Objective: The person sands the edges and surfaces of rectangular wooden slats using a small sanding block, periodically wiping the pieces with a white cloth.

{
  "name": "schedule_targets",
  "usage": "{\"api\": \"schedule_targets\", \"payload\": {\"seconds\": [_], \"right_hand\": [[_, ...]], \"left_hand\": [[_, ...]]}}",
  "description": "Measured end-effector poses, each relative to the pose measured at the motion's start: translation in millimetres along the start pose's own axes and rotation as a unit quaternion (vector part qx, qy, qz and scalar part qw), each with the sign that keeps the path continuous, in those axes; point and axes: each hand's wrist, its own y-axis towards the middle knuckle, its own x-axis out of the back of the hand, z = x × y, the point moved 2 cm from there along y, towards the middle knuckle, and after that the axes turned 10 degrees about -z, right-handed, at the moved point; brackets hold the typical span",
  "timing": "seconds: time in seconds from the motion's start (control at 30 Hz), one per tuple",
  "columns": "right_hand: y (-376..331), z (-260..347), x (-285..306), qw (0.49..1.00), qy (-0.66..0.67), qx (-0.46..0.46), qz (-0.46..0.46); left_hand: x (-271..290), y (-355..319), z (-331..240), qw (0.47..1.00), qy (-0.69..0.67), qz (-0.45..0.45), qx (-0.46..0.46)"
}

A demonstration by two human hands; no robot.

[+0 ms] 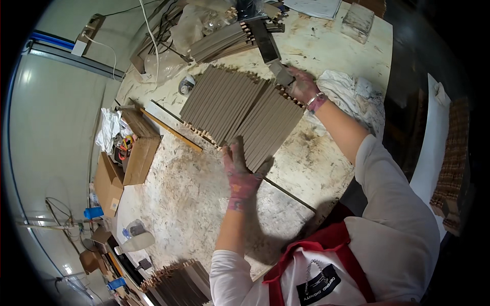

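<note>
Rows of slim grey-brown strips (219, 102) with pale tips lie side by side on the stained white table, split by a narrow dark gap. My left hand (241, 176), in a dirty pink glove, has its fingers spread against the near ends of the strips and holds nothing. At the far right corner of the rows, my gloved right hand (304, 86) grips a small grey block (282, 74). The undersides of the right fingers are hidden. A long dark bar (264, 43) lies just beyond the block.
A crumpled white cloth (352, 99) lies right of the strips. On the left are an open cardboard box (143, 158), a yellow wooden stick (178, 136) and a white bottle (137, 243). More strips (219, 43) and plastic bags lie at the back. Another strip stack (178, 283) stands near left.
</note>
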Motion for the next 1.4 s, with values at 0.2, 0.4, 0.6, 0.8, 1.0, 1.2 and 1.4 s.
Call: {"api": "schedule_targets", "payload": {"seconds": [0.2,0.4,0.6,0.8,1.0,1.2,1.4], "right_hand": [[-21.1,15.9,9.4,0.988,0.095,-0.065,0.107],[-120.3,-37.9,-43.3,0.998,-0.056,0.016,0.006],[-171.4,-168.6,-85.9,0.98,-0.157,-0.052,0.108],[-187.3,-228.8,-88.7,0.965,-0.194,-0.159,0.077],[-167.6,-122.9,-108.1,0.874,-0.455,0.076,0.153],[-42.2,11.2,-83.3,0.956,-0.234,0.173,0.044],[57.1,-9.2,-64.3,0.964,-0.258,0.067,0.006]], "left_hand": [[26.7,9.0,-20.5,0.993,0.024,-0.004,-0.115],[107.7,-38.7,-20.4,0.988,0.034,0.131,0.073],[211.1,-145.8,10.4,0.975,0.11,0.117,0.156],[234.4,-195.3,14.2,0.934,0.106,0.111,0.321],[274.9,-153.8,14.8,0.938,0.038,0.179,0.295],[195.8,-22.0,14.5,0.899,-0.163,0.061,0.402],[49.3,61.6,25.3,0.952,0.079,0.197,0.222]]}}
